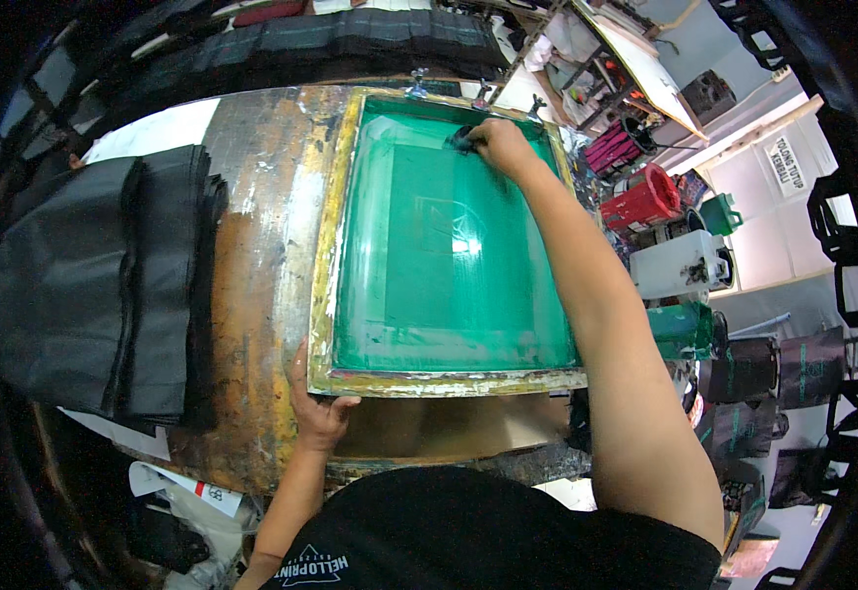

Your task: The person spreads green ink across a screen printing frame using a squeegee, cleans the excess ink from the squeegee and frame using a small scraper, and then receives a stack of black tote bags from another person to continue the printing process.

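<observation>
A screen printing frame (449,382) with a worn, yellow-stained rim rests on the table, its green mesh (458,295) facing up. My left hand (319,413) grips the frame's near left corner, thumb along the front edge and fingers on the left side. At the far end of the mesh, my right hand (505,146) is closed on a small dark wad (462,139), perhaps a cloth; its exact kind is unclear. The wad is at the mesh surface. Faint outlines of a design (449,226) show mid-mesh, beside a bright reflection.
Black fabric pieces (95,285) lie stacked on the stained table (252,226) at left. Metal clamps (417,85) line the frame's far edge. A red bucket (645,200) and a whitish jerrycan (675,265) stand at right. More black fabric (321,44) lies beyond the table.
</observation>
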### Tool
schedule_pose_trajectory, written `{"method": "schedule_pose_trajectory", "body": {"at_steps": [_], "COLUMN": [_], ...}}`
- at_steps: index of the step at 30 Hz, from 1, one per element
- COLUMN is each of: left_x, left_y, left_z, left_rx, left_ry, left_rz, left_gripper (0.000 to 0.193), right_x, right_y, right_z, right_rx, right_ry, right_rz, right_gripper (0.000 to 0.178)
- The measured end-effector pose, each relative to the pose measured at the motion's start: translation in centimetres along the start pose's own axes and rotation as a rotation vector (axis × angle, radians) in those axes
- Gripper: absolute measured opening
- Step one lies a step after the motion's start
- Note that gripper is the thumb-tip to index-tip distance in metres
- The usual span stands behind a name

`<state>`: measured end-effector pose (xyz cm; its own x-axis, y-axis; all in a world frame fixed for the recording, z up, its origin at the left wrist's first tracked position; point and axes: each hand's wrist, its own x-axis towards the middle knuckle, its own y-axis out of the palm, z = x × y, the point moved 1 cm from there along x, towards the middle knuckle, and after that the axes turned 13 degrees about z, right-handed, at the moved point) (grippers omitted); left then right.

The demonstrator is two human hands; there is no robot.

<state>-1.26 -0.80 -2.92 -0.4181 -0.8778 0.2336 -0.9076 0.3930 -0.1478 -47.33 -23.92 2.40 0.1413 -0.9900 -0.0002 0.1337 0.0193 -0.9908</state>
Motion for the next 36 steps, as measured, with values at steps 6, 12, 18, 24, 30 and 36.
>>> {"method": "schedule_pose_trajectory", "body": {"at_steps": [6, 12, 18, 24, 30, 36], "left_x": [-0.5, -0.7, -0.6, 0.5, 0.5, 0.4], "left_y": [-0.4, 0.1, -0.1, -0.1, -0.5, 0.0], "left_z": [0.3, 0.5, 0.8, -0.5, -0.7, -0.4], "left_rx": [0.131, 0.052, 0.05, 0.075, 0.183, 0.079], "left_ry": [0.009, -0.027, -0.008, 0.036, 0.037, 0.031], "left_rz": [-0.013, -0.007, -0.002, -0.003, 0.008, 0.013], "left_gripper": [0.107, 0.108, 0.108, 0.107, 0.107, 0.106], "right_x": [-2.6, -18.1, -10.2, 5.1, -3.6, -16.5], "right_y": [0.0, -3.8, -0.8, 0.9, -0.2, -3.6], "right_z": [7.0, 21.2, 15.9, 8.3, 16.2, 24.0], "right_rx": [0.14, 0.239, 0.156, 0.05, 0.246, 0.355], "right_ry": [-0.218, -0.647, -0.536, -0.202, -0.511, -0.718], "right_rz": [0.193, 0.489, 0.262, -0.083, 0.125, 0.501], "right_gripper": [0.024, 0.032, 0.032, 0.017, 0.03, 0.043]}}
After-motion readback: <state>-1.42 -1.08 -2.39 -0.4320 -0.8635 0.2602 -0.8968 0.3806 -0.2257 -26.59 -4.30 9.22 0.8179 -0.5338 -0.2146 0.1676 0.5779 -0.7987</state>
